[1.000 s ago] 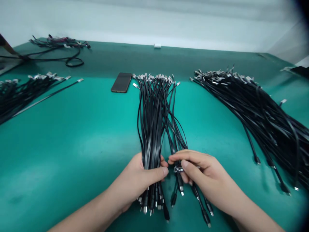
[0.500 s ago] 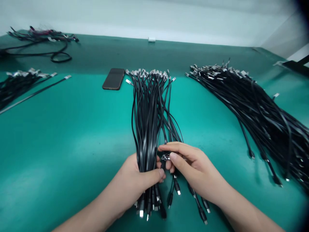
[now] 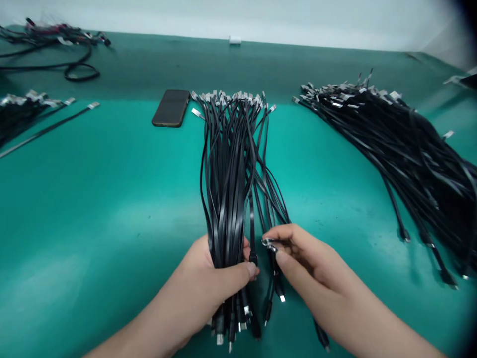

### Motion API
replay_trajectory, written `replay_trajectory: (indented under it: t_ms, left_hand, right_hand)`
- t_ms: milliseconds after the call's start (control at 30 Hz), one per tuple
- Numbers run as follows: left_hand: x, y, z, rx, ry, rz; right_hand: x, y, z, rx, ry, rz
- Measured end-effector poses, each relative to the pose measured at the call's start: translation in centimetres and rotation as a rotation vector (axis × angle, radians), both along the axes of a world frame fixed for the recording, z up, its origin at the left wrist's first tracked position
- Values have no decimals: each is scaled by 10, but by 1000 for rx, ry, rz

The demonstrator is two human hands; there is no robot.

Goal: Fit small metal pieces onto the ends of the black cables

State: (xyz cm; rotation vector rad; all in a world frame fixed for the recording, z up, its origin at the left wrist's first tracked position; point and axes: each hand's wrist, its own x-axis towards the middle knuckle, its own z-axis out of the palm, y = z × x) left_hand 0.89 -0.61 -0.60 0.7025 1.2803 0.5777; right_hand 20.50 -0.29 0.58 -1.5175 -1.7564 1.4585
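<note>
A thick bundle of flat black USB cables point(image 3: 231, 179) runs up the middle of the table, its silver plugs at the far end. My left hand point(image 3: 219, 278) is wrapped round the bundle near its lower ends, where several small connectors hang below. Under the left thumb, one cable's black connector point(image 3: 254, 258) sits a little apart from the bundle. To the right, my right hand point(image 3: 305, 263) pinches a small shiny metal piece point(image 3: 270, 244) between thumb and index finger; its exact kind is unclear. A few looser cables point(image 3: 274, 194) pass beneath the right hand.
A larger heap of black cables point(image 3: 402, 149) lies on the right. Another pile point(image 3: 26, 117) is at the left edge, with tangled wires point(image 3: 55, 35) behind it. A phone point(image 3: 171, 108) lies left of the bundle's far end. A small white cylinder point(image 3: 235, 40) stands by the back wall.
My right hand has drawn away to the right from my left hand, with the metal piece still pinched. My left hand keeps its hold. The view has tilted slightly, so the background sits higher.
</note>
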Motion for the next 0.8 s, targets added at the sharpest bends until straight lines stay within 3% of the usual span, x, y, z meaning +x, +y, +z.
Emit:
replay_trajectory:
  t_ms: [800]
  left_hand:
    - [0, 3, 2, -26, 40, -39]
  right_hand:
    - [-2, 1, 2, 21, -35, 25]
